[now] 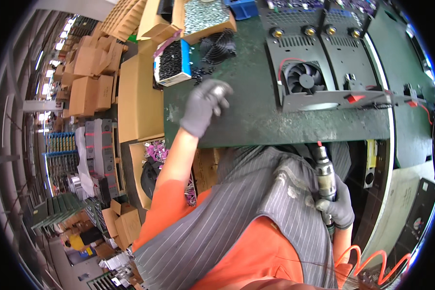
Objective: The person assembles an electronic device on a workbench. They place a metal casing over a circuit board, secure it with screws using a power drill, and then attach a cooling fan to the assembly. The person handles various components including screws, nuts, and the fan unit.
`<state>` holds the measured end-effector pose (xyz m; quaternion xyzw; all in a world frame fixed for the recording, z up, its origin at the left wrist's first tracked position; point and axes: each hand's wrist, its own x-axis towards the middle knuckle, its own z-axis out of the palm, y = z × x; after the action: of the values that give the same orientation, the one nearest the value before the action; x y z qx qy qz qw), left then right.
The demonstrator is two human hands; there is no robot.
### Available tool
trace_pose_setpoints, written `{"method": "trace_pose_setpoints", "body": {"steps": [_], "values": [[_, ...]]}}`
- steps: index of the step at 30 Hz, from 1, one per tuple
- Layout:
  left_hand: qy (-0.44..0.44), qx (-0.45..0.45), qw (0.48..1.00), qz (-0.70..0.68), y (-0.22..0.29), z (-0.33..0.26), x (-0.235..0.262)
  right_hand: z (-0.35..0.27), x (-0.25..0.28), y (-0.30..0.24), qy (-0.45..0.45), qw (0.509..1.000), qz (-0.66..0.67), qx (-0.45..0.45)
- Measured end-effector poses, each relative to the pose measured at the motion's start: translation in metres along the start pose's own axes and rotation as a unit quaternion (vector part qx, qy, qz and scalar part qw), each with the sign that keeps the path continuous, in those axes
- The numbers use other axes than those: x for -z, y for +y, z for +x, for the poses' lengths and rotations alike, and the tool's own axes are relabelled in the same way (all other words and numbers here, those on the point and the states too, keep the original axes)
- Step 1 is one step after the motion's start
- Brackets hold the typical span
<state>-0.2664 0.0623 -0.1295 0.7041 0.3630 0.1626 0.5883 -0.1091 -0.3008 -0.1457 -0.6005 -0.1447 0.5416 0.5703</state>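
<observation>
My left hand [205, 106], in a grey glove, hovers over the green workbench [246, 111] with its fingers curled. A bright shiny spot shows at the fingertips, but what they hold is too small to make out. Close beyond it lie small loose black pieces [202, 73], a blue-and-white carton [181, 77] of black screws and a pile of black wire fan guards [218, 47]. Down by my lap, my gloved right hand [340, 208] grips a pneumatic screwdriver [326, 181], its red tip pointing toward the bench edge. Right of centre sits a black metal case panel [331, 58] carrying a black fan [305, 78].
An open box of small silvery parts [205, 17] and a blue bin [242, 8] stand at the back. Cardboard boxes [84, 94] are stacked at left. An open carton [139, 166] with purple-wired parts lies below my left arm. An orange coiled hose [382, 270] hangs at lower right.
</observation>
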Motion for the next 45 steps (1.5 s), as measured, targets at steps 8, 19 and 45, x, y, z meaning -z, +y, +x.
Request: {"method": "trace_pose_setpoints", "body": {"steps": [8,19,45], "values": [[-0.269,0.192,0.907,-0.263,-0.004,-0.026,-0.120,-0.005,-0.002,-0.022,-0.079,0.994,-0.071,0.002],[-0.350,0.163,0.889,-0.246,0.013,-0.006,-0.169,-0.021,0.028,-0.001,-0.022,0.996,-0.074,0.050],[-0.309,-0.413,0.739,0.433,0.236,0.047,-0.214,0.010,0.071,0.008,0.118,0.987,-0.017,0.106]]}}
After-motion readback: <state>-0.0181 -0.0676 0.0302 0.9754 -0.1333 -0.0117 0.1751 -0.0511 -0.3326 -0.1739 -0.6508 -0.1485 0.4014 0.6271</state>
